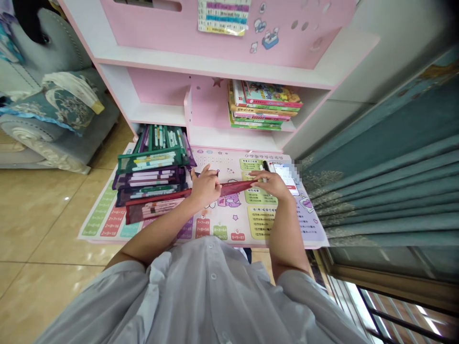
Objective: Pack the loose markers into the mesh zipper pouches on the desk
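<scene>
A red mesh pouch (236, 188) is stretched above the desk between my two hands. My left hand (206, 188) grips its left end near the stack, some fingers raised. My right hand (272, 184) pinches the other end between thumb and fingers. Left of my left hand lies a stack of mesh pouches holding pens: a green pouch (148, 160), a purple pouch (150, 177), and at the front a red pouch with pink pens (163, 208). Beyond my right hand a black-capped pen (265, 166) is partly hidden, beside a phone (286, 177) with a lit screen.
The desk (258, 240) has a printed mat with sums and cartoon figures. Behind it rises a pink and white shelf unit (215, 62) with a pile of books (265, 107). A blue-green curtain (376, 162) hangs at the right; a grey sofa (60, 52) stands at the left.
</scene>
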Demonstrator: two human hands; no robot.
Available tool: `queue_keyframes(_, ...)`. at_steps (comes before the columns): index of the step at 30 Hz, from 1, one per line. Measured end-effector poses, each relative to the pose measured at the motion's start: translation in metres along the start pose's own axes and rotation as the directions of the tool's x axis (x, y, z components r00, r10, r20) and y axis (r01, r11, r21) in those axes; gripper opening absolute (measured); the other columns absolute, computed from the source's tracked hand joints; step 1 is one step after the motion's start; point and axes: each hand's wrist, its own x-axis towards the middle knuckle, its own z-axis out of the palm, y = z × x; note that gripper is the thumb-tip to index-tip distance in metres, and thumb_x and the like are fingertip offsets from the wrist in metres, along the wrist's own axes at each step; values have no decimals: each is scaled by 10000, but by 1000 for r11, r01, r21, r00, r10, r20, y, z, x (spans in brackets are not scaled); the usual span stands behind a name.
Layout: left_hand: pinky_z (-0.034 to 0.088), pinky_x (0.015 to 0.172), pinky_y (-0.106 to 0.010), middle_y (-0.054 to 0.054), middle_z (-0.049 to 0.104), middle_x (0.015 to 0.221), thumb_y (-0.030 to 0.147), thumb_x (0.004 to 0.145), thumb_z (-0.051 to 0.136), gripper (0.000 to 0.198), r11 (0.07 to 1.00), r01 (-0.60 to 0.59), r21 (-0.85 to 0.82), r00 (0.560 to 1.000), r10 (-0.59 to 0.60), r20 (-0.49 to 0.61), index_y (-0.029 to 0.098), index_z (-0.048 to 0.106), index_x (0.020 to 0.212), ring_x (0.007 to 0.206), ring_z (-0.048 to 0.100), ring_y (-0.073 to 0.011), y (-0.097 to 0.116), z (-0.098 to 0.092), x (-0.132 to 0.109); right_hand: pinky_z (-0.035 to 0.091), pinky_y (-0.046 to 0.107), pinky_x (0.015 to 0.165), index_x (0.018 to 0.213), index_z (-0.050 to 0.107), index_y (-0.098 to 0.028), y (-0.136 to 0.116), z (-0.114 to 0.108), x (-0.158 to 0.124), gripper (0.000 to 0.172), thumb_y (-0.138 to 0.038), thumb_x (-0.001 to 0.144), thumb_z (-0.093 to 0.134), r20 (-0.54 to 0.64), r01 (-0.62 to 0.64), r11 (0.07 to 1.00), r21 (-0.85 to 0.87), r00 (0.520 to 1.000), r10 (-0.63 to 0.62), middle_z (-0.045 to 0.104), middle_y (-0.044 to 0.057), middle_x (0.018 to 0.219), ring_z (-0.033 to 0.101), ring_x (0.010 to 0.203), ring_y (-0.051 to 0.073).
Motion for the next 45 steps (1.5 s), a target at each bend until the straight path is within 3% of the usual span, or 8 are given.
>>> queue_keyframes(7,156,1138,-722,-31,660,1288,215,813,582,150,1000,-4,-10,1000,4,3,219,658,684,1417,381,-327,-1,-2,-2,479,474,1072,724,718,-250,-9,0,-1,296,-515,631,812,8,2,1000,15,1000,-2,750,46,1093,648,1164,285)
queue_keyframes(16,157,1154,-714,-31,658,1290,209,804,580,163,1000,16,-17,1000,-16,-20,234,666,667,1409,398,-317,-9,-1,-3,495,478,1053,744,711,-235,2,-1,0,295,-491,643,818,3,30,999,17,1000,-30,749,69,1090,657,1152,291)
queue_keyframes(28,166,1145,-722,-35,639,1318,236,829,591,132,996,57,-69,995,-62,-74,236,661,717,1427,370,-323,-14,3,0,477,514,1073,689,688,-254,-4,-1,-2,318,-531,627,833,9,61,996,61,998,-61,767,61,1035,661,1142,306)
queue_keyframes(45,142,1128,-745,-30,623,1340,212,811,614,117,990,86,-109,993,-94,-72,217,621,694,1431,362,-326,-24,1,1,511,528,1025,689,684,-238,-8,-2,-6,281,-469,650,839,96,63,993,100,993,-73,770,82,1018,654,1158,331)
